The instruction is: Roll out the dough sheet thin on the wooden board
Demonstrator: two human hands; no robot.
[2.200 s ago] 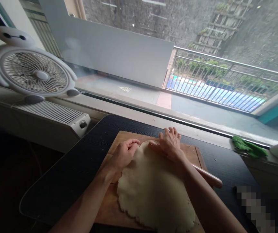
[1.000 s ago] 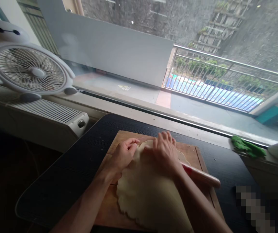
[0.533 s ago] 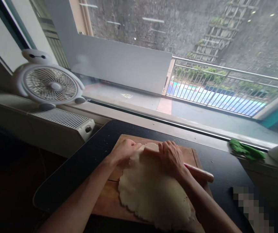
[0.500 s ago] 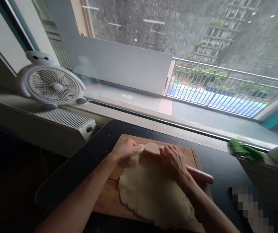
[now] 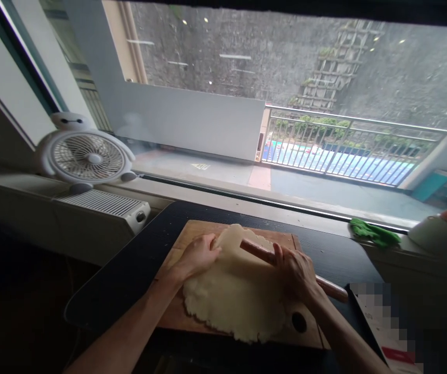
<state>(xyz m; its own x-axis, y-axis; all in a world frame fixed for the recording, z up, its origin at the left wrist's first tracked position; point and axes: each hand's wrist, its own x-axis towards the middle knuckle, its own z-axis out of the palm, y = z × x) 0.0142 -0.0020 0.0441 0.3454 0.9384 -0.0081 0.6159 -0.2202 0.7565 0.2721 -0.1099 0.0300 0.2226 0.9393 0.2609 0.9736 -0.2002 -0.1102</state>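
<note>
A wide, thin sheet of dough (image 5: 239,296) with a ragged rim lies on a wooden cutting board (image 5: 176,248). My left hand (image 5: 197,255) is at the dough's upper left edge, its fingers curled closed on the rim; the fingertips are partly hidden. My right hand (image 5: 296,270) is closed around a wooden rolling pin (image 5: 332,289) that slants across the dough's upper right. One end of the pin rests over the dough, and the other reaches past the board's right side.
The board sits on a black table (image 5: 130,265) below a large window. A white fan (image 5: 91,158) stands on a radiator (image 5: 106,202) at left. On the sill at right lie a green cloth (image 5: 375,232) and a white container (image 5: 437,234). A partly blurred flat object (image 5: 379,317) is at the table's right.
My right hand and the rolling pin have shifted right across the board. My left hand has come slightly nearer along the dough's left edge. The camera view has tilted up.
</note>
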